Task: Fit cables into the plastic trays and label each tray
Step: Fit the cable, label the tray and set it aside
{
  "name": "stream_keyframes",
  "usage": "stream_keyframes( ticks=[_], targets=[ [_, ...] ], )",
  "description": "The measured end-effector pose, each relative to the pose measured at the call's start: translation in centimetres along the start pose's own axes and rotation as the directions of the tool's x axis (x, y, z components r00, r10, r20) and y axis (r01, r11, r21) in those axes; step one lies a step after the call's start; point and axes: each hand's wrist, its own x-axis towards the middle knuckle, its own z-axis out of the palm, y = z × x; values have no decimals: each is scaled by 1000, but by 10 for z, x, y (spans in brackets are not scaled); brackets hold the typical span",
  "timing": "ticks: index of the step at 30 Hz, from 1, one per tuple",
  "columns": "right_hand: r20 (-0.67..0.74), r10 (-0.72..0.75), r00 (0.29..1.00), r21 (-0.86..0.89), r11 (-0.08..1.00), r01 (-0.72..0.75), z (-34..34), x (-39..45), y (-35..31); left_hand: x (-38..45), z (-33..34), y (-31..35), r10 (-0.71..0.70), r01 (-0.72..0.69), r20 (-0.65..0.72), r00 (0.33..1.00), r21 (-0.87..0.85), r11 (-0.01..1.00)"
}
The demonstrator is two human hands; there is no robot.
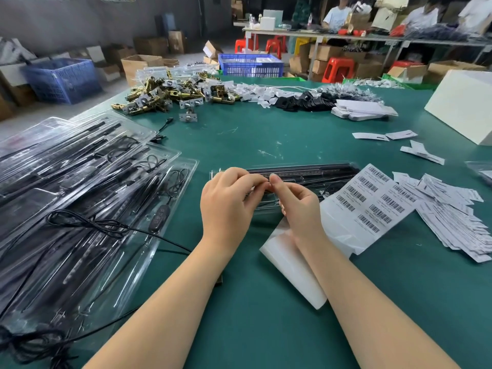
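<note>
A clear plastic tray point(314, 174) with black cables in it lies across the green table in front of me. My left hand point(226, 203) and my right hand point(298, 203) are both over the tray's left half, fingertips meeting at about the tray's middle, pinching something small that I cannot make out. A sheet of barcode labels point(372, 203) lies just right of my right hand, partly under the tray's right end. A stack of filled clear trays point(80, 187) with black cables covers the left side of the table.
Loose white label backings point(452, 217) pile at the right. A curled white backing sheet point(290, 265) lies under my right wrist. Brass lock parts point(170, 94), black and white tags point(306, 98) and a white box point(463, 105) sit further back. People work at a far table.
</note>
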Motion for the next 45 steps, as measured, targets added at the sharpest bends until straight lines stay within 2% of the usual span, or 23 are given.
stream_keyframes(
  ticks=[6,10,12,14,16,18,19,20,21,26,29,32,34,38,41,43,45],
  targets=[
    [-1,28,1000,88,996,-28,-3,3,1,-3,4,-3,173,-174,17,985,123,977],
    [-50,21,999,110,994,-15,-3,4,3,-1,2,-2,179,-185,58,982,133,974],
    [-116,18,993,87,996,-8,-2,4,5,2,-1,-1,81,-90,132,988,62,994],
    [-215,15,976,53,999,-3,-3,6,8,4,-3,-3,-104,105,229,968,11,994],
    [-283,-34,958,-35,999,25,-7,8,10,1,-2,-9,-304,263,270,914,176,948],
    [-333,-99,938,-121,991,61,-10,10,11,-2,1,-15,-493,322,340,801,449,833],
    [-364,-118,924,-150,986,67,-12,11,12,-3,2,-18,-569,334,385,727,526,782],
    [-396,-129,909,-168,984,66,-13,11,13,-4,4,-20,-612,347,426,666,550,760],
    [-422,-136,896,-176,982,66,-14,12,13,-3,5,-22,-621,355,463,633,539,764],
    [-461,-222,859,-255,961,111,-19,17,11,-4,10,-26,-466,190,612,638,461,866],
    [-380,-259,888,-349,929,121,-19,15,11,-3,14,-27,-431,137,655,621,450,882],
    [-285,-344,895,-527,836,154,-19,12,13,-1,14,-30,-448,153,674,587,451,879],
    [-229,-370,900,-605,779,166,-18,9,15,-3,14,-29,-453,153,666,592,459,875],
    [-161,-371,915,-629,752,194,-20,8,16,-8,18,-26,-416,97,651,635,467,879],
    [-71,-338,938,-677,708,204,-20,8,15,-12,19,-22,-310,16,683,661,400,916],
    [-73,-294,953,-689,706,165,-19,7,15,-11,19,-21,-279,-5,706,651,371,928],
    [-116,-259,959,-677,727,114,-18,7,15,-6,18,-21,-293,50,712,638,342,938]
  ],
)
